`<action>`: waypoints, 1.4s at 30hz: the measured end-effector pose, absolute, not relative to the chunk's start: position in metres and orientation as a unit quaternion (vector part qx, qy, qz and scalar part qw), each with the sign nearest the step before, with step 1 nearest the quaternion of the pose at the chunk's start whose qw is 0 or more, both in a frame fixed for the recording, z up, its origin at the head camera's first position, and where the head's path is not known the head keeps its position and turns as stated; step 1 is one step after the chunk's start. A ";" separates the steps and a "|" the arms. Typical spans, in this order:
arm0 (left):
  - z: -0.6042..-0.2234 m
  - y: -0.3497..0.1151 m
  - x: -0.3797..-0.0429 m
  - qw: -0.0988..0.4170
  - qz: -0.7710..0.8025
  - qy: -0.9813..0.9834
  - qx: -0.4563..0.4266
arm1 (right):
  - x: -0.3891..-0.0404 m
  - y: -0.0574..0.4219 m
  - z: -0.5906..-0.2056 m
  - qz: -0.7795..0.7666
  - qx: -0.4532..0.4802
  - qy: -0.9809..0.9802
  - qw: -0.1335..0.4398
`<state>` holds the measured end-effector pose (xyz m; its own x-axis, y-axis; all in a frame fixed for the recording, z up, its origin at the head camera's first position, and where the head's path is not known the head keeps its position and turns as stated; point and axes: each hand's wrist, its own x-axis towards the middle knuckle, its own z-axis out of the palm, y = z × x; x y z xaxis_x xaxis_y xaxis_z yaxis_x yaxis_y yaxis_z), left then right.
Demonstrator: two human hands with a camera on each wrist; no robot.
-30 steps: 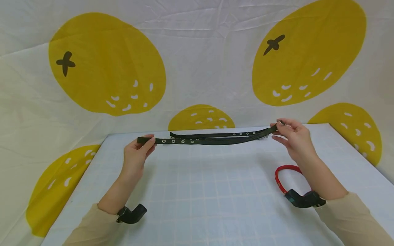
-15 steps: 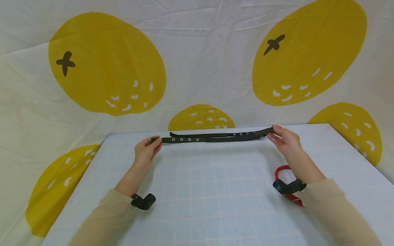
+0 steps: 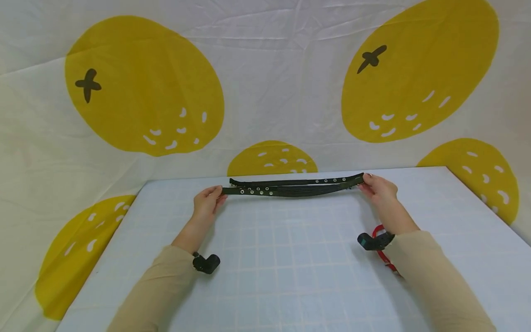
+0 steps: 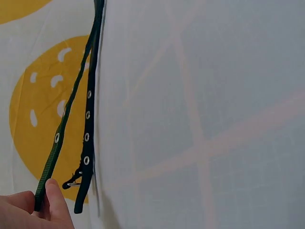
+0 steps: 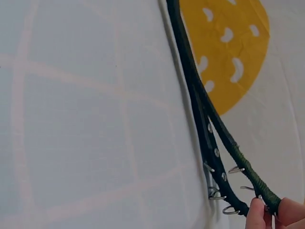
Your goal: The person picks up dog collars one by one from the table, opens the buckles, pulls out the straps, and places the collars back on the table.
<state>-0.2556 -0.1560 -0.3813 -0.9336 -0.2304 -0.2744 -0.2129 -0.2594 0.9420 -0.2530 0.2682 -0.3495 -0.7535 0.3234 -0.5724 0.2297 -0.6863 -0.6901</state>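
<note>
A dark green dog collar (image 3: 309,193) with metal eyelets stretches between my two hands near the table's far edge. My left hand (image 3: 206,203) pinches its eyelet end between thumb and fingers. At the other end, my right hand (image 3: 379,190) pinches the buckle end; metal rings show beside the fingertips in the right wrist view. Other dark collars (image 4: 87,125) with eyelets and a buckle lie along the far edge, just behind and overlapping the held one. A red collar (image 3: 385,261) lies looped on the table, partly hidden by my right wrist and sleeve.
The table (image 3: 265,258) has a pale blue checked cover. Behind it hangs a white cloth (image 3: 282,92) printed with big yellow fruit. Black wrist cameras (image 3: 206,263) sit on both wrists.
Both hands have moved forward and inward, the left one to the right and the right one to the left. The held collar has come close over the other dark collars.
</note>
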 end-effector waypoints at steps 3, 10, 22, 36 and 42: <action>-0.380 -0.153 -0.256 0.006 -0.761 -0.621 0.187 | -0.255 0.269 -0.352 0.841 -0.357 -0.406 0.023; -0.384 -0.154 -0.257 0.005 -0.757 -0.623 0.197 | -0.259 0.270 -0.357 0.791 -0.367 -0.489 -0.021; -0.391 -0.155 -0.258 0.001 -0.725 -0.655 0.211 | -0.261 0.272 -0.360 0.768 -0.370 -0.521 -0.032; -0.395 -0.158 -0.257 0.014 -0.711 -0.673 0.205 | -0.258 0.280 -0.363 0.754 -0.366 -0.543 -0.053; -0.394 -0.164 -0.256 0.027 -0.692 -0.691 0.206 | -0.253 0.288 -0.357 0.748 -0.360 -0.555 -0.055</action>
